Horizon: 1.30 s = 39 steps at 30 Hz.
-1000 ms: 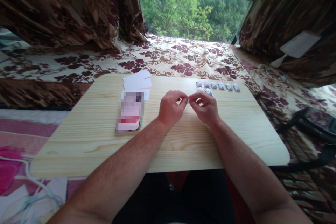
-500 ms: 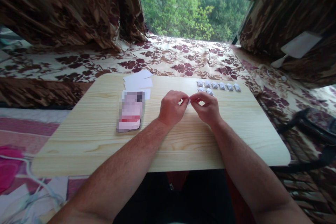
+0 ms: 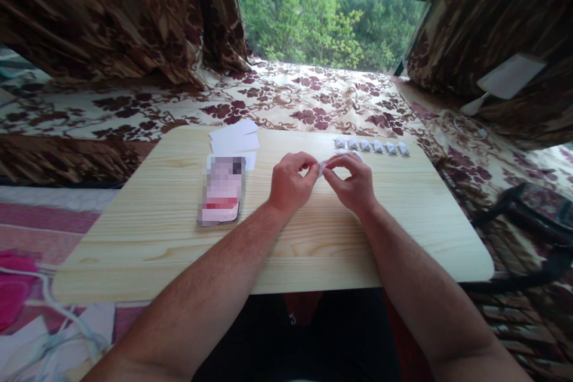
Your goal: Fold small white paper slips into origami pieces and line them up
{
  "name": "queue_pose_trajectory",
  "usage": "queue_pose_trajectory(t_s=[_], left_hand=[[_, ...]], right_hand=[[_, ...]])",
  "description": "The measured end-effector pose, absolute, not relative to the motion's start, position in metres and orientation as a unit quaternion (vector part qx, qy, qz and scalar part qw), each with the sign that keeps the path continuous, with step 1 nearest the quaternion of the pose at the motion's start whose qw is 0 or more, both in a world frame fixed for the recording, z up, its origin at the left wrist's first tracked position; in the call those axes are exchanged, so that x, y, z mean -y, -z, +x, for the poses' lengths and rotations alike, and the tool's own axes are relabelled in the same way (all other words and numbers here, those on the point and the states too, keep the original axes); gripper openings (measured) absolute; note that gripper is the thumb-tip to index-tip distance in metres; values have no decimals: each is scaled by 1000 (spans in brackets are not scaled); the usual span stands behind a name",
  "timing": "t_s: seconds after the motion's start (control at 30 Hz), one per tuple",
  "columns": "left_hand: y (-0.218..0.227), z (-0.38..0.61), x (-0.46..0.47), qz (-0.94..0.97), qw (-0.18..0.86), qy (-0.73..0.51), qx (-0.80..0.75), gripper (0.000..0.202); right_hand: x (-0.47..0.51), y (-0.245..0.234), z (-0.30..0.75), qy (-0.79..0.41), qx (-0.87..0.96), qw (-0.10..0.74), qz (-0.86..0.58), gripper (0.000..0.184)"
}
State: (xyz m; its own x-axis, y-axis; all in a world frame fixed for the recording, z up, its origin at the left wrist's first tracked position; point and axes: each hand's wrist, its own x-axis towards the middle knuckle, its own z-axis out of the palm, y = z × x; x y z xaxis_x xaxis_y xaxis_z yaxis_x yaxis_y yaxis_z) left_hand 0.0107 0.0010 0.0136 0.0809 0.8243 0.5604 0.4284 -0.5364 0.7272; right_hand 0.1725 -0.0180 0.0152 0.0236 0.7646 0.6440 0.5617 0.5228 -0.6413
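My left hand [image 3: 290, 184] and my right hand [image 3: 352, 182] meet over the middle of a light wooden table [image 3: 179, 239]. Both pinch a small piece of white folded paper [image 3: 323, 166] between thumb and fingers; most of it is hidden by the fingertips. Just behind my right hand lies a row of several small white folded paper shapes [image 3: 371, 145]. One more folded shape peeks out behind my right hand's knuckles.
A phone [image 3: 222, 190] lies face up left of my hands, overlapping a few white paper sheets [image 3: 234, 138]. Flowered cloth [image 3: 290, 98] covers the surface behind the table. Brown curtains frame a window. A black chair part [image 3: 528, 215] stands at the right, cables at lower left.
My hands have shifted slightly; the right hand's fingers now reach over the paper and the white piece shows a little more between the fingertips.
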Motion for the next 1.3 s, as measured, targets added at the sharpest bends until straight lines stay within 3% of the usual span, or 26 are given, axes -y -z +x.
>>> queue_pose_trajectory(t_s=[0.3, 0.57, 0.8, 1.3], left_hand=[[-17, 12, 2, 679, 273, -515, -446, 10], [-5, 14, -7, 616, 430, -511, -417, 26], [-3, 14, -10, 591, 444, -526, -421, 25], [-4, 13, -11, 547, 496, -538, -406, 26]], right_hand=[[16, -13, 176, -143, 686, 534, -474, 5], [16, -11, 175, -189, 654, 534, -502, 8], [9, -6, 174, -266, 601, 575, -488, 17], [8, -5, 174, -343, 565, 591, -463, 8]])
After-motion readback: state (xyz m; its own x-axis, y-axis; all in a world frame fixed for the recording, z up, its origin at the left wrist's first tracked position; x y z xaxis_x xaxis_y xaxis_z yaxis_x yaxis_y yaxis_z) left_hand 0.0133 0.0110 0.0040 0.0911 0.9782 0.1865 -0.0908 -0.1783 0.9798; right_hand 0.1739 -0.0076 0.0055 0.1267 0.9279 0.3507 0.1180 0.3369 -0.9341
